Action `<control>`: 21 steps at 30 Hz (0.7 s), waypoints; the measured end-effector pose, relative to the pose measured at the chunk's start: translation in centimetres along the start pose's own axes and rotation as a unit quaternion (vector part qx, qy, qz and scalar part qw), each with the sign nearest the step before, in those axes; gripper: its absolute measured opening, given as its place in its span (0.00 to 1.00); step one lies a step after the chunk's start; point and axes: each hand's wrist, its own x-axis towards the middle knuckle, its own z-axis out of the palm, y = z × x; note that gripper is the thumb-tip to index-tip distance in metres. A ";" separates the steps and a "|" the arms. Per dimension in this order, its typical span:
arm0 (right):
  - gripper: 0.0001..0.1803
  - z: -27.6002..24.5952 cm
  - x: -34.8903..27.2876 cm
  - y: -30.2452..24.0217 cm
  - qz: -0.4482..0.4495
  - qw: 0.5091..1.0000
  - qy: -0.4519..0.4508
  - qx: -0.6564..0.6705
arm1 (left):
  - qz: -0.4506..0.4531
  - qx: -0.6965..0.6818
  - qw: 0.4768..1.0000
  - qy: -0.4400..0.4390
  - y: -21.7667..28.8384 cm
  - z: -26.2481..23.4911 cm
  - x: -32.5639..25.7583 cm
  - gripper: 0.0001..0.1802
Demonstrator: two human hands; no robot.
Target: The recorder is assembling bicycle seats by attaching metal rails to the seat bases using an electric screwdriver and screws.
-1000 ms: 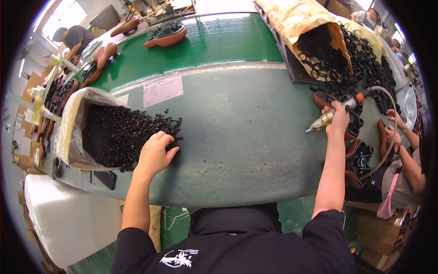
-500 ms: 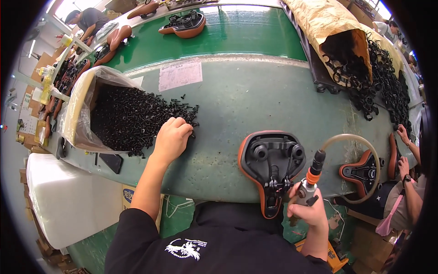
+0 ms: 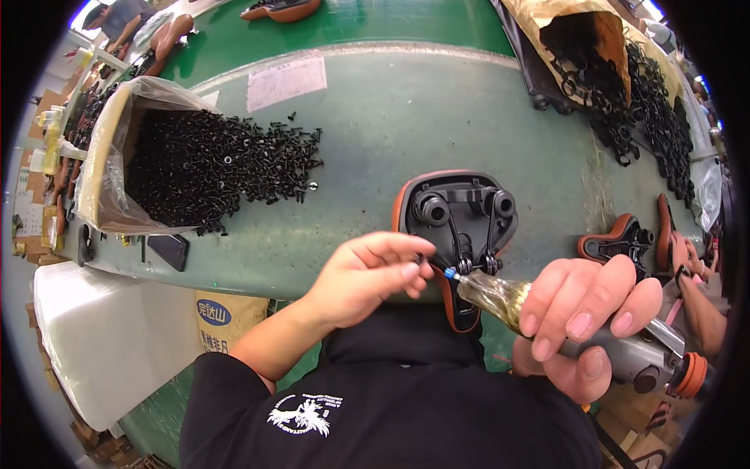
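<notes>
An upturned bicycle saddle (image 3: 457,215) with a brown rim and black underside lies at the near edge of the green table (image 3: 375,125). My left hand (image 3: 367,273) pinches a small black screw against the saddle's rail clamp. My right hand (image 3: 582,324) grips a pneumatic screwdriver (image 3: 547,320) with a clear yellowish nose; its tip touches the clamp right beside my left fingertips.
A plastic-lined box spills a heap of black screws (image 3: 211,168) at the left. A brown bag of black metal rails (image 3: 625,86) lies at the far right. More saddles (image 3: 625,234) sit at the right, where another person's hand (image 3: 691,258) works. A paper sheet (image 3: 285,78) lies behind.
My left hand left the screw heap and came to the saddle with a screw. The right hand brought the screwdriver's tip onto the clamp. The saddle sits closer in view.
</notes>
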 end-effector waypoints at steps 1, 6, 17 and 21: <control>0.17 0.4 0.2 0.4 -0.013 1.000 -0.007 -0.014 | -0.024 -0.029 0.999 -0.031 -0.6 0.4 -0.2 0.17; 0.17 0.4 -0.4 0.9 -0.001 0.999 -0.036 -0.022 | 0.023 -0.035 0.996 -0.080 -3.0 0.1 0.5 0.15; 0.19 0.3 -1.3 -0.3 0.047 0.997 -0.013 -0.059 | 0.162 0.190 0.962 -0.110 -3.2 -0.2 2.3 0.15; 0.21 -0.5 -1.0 -0.5 0.028 0.998 -0.035 -0.035 | 0.119 0.132 0.972 -0.152 -2.8 0.1 2.8 0.13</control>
